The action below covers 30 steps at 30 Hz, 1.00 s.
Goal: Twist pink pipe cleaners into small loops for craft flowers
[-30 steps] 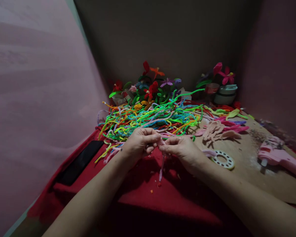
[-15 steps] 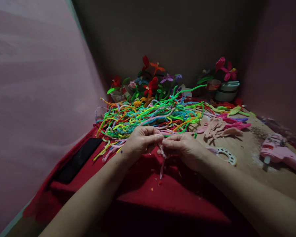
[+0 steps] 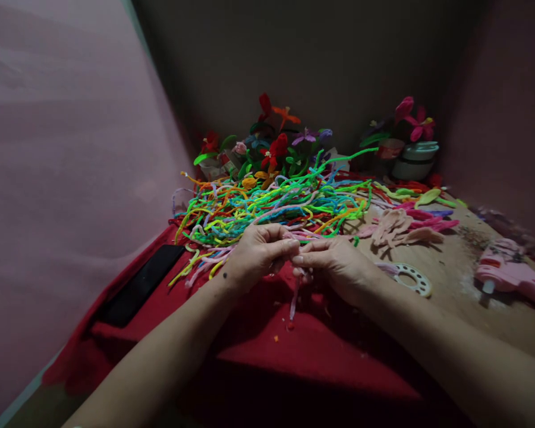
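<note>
Left hand (image 3: 256, 257) and right hand (image 3: 334, 264) pinching pink pipe cleaner (image 3: 293, 300), upper end hidden by fingers

No writing, label, brand, number or sign can be read anywhere. The flat black rectangular phone (image 3: 141, 286), lying left of the fingers, shows a dark blank face. The white round plastic disc with a ring of holes (image 3: 411, 278), right of the fingers, bears no legible marks. The pink plastic glue gun (image 3: 508, 274), farther right, carries nothing readable, and the pale round lidded container (image 3: 417, 159), beyond the fingers at the back, is too dim and small to show any lettering.
</note>
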### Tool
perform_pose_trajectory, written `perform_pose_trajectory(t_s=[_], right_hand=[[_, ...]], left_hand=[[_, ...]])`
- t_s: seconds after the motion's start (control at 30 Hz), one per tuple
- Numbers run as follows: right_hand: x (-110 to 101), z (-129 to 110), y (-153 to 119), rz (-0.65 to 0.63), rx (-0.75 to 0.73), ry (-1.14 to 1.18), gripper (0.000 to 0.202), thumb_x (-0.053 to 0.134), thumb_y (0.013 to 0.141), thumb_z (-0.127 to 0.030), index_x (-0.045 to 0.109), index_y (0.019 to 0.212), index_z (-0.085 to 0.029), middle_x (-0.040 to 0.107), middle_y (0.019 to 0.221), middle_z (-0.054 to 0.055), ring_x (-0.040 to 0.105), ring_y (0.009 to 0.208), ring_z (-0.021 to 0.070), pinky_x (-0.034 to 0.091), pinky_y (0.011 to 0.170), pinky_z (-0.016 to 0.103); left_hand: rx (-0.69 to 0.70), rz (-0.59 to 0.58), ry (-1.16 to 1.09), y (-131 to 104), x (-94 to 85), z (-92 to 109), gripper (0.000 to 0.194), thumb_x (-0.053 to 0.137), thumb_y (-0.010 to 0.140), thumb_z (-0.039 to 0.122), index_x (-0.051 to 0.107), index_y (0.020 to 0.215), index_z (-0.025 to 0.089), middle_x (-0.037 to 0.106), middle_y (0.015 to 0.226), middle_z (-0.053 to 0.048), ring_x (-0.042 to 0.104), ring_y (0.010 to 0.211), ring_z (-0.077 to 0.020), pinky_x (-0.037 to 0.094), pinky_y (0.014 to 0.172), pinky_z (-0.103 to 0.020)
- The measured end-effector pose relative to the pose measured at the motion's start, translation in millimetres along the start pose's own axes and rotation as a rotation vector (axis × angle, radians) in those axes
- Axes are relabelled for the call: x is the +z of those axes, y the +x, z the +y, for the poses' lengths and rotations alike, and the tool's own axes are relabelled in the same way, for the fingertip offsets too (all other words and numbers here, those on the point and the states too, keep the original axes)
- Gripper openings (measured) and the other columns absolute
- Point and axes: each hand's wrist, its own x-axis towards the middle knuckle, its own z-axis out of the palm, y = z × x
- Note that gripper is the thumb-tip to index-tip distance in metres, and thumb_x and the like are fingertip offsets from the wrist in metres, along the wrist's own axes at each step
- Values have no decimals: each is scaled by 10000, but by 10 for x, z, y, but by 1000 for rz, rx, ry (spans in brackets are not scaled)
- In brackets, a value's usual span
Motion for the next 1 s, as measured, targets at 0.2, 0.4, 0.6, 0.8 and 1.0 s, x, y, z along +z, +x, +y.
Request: perform_pose_trajectory(t_s=[0.2, 0.4, 0.6, 0.8, 1.0], right_hand=[[-17, -33, 28, 57, -163, 69, 154, 684, 609, -266, 614, 581, -131, 586, 547, -8, 461, 481, 70, 330, 508, 225], [-14, -20, 39, 128, -170, 98, 207, 708, 588, -318, 636, 658, -137, 578, 550, -16, 435, 450, 61, 312, 472, 216], [36, -40, -9, 217, -267, -49, 235, 677, 611, -357, 641, 694, -140, 590, 622, -13, 468, 545, 86, 348, 547, 231], [52, -38, -31, 356, -340, -276, 178, 612, 673, -299, 586, 593, -143, 499, 556, -33, 414, 544, 86, 331, 545, 224], [-3, 30, 28, 284, -254, 7, 182, 656, 619, -307, 590, 601, -138, 513, 542, -31, 409, 498, 77, 320, 513, 229]], left_hand=[[-82, -51, -59, 33, -56, -67, 262, 608, 704, 392, 555, 722, 136, 530, 534, 31, 359, 354, -23, 226, 344, -154], [-140, -127, -30, 26, -83, -106, 231, 605, 705, 338, 601, 703, 107, 482, 434, 30, 346, 343, -29, 222, 355, -161], [-79, 23, 21, 34, 47, -69, 228, 592, 693, 328, 503, 603, 139, 413, 422, 67, 308, 336, -29, 213, 361, -171], [242, 266, 483, -2, 211, -163, 163, 524, 711, 245, 477, 583, 157, 472, 546, 20, 410, 485, -73, 331, 495, -207], [400, 242, 553, -33, 194, -230, 168, 508, 760, 294, 568, 690, 154, 520, 629, -16, 451, 568, -98, 359, 557, -224]])
